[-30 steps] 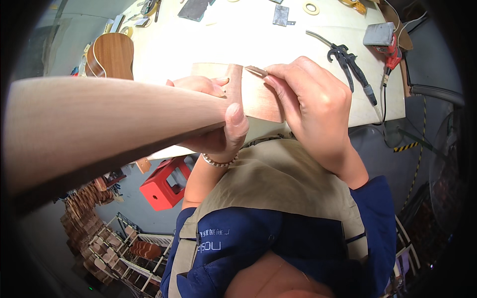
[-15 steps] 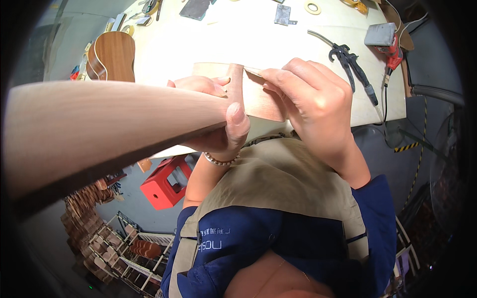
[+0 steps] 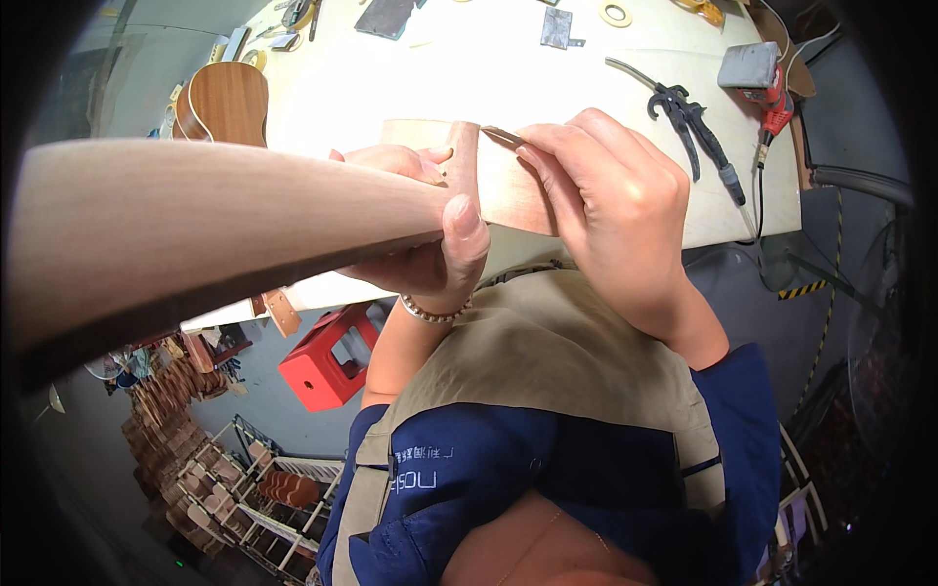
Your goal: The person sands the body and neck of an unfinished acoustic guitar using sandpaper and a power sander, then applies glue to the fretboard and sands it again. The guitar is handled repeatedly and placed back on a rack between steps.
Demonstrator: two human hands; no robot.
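Note:
A long pale guitar neck with a dark lower edge extends from the left and looms large there. It narrows toward a rounded heel, which meets a broad pale wooden part. My left hand is wrapped round the neck beside the heel, thumb on the near side and fingertips on the far side. My right hand pinches a thin flat strip between thumb and forefinger. The strip's tip is at the corner beside the heel; its material is too small to tell.
A pale workbench carries a brown guitar body, a black air blow gun, a red and grey power sander and a tape roll. Below stand a red stool and a rack of wooden parts.
The neck's left end has risen slightly. My right hand and the strip have shifted a little away from me along the heel; my left hand keeps its hold.

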